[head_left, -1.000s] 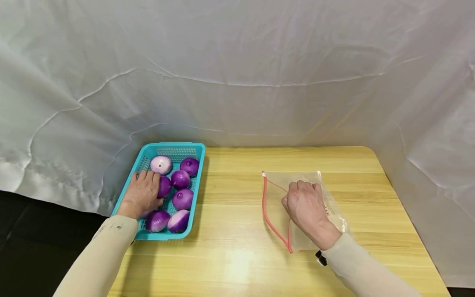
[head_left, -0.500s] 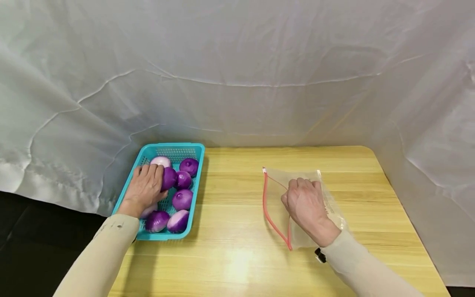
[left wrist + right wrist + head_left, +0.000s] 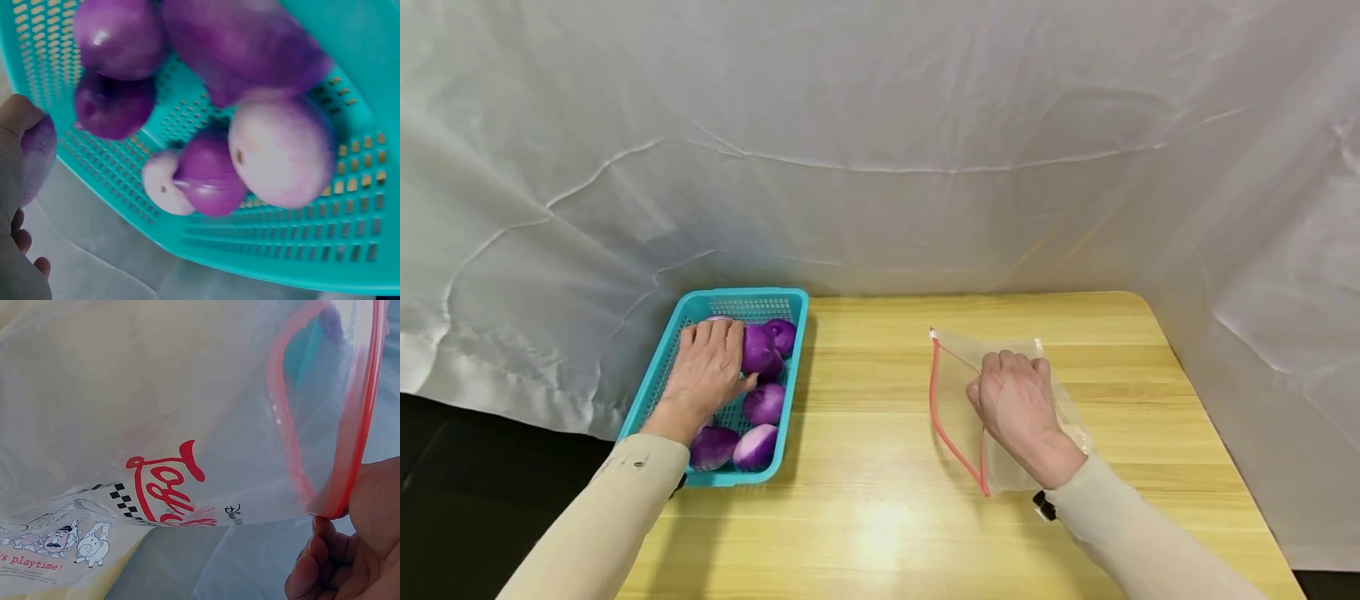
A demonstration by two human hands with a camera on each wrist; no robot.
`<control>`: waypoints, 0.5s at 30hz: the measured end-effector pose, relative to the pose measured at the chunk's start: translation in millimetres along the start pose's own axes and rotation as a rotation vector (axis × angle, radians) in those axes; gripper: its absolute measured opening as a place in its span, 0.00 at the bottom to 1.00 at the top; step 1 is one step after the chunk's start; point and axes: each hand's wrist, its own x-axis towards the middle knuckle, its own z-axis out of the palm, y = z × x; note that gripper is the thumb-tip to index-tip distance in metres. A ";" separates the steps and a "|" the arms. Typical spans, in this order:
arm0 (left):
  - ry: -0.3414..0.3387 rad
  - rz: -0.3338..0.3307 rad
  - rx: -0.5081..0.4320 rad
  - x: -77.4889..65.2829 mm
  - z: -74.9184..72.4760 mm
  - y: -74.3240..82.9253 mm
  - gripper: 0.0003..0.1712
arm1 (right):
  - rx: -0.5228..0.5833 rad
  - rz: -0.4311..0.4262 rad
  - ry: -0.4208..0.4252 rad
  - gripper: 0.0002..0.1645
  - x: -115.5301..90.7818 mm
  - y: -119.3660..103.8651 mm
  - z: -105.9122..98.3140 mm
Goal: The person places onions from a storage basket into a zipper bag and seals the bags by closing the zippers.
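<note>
My left hand [image 3: 706, 371] grips a purple onion [image 3: 758, 348] above the teal basket [image 3: 801, 333]. In the left wrist view this held onion [image 3: 39, 159] shows at the left edge, between thumb and fingers. Several more onions lie below in the basket, some deep purple [image 3: 115, 103], some pale [image 3: 284, 153]. On the right, my right hand [image 3: 1017, 408] pinches the upper edge of a clear zip bag [image 3: 955, 392]. The right wrist view shows the bag's red-edged mouth [image 3: 353, 437] parted, with red lettering [image 3: 169, 481] on its side.
A light wooden table [image 3: 865, 467] carries the basket at its left and the bag right of centre. Pale grey cloth [image 3: 880, 167] hangs behind and along both sides. A dark area [image 3: 467, 500] lies beyond the table at the lower left.
My left hand has lifted the purple onion up and rightward from among the others. My right hand holds nearly still, with the bag's mouth rising slightly.
</note>
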 end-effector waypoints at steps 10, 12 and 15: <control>0.066 0.042 -0.053 14.3 -7.6 27.6 0.50 | 0.011 0.000 0.010 0.15 5.3 1.6 -0.4; 0.066 0.049 -0.058 16.8 -10.0 34.4 0.50 | 0.013 0.001 0.001 0.15 6.8 1.4 -0.5; 0.058 0.051 -0.069 21.1 -13.4 45.7 0.50 | 0.020 0.005 -0.004 0.16 9.4 0.9 -0.8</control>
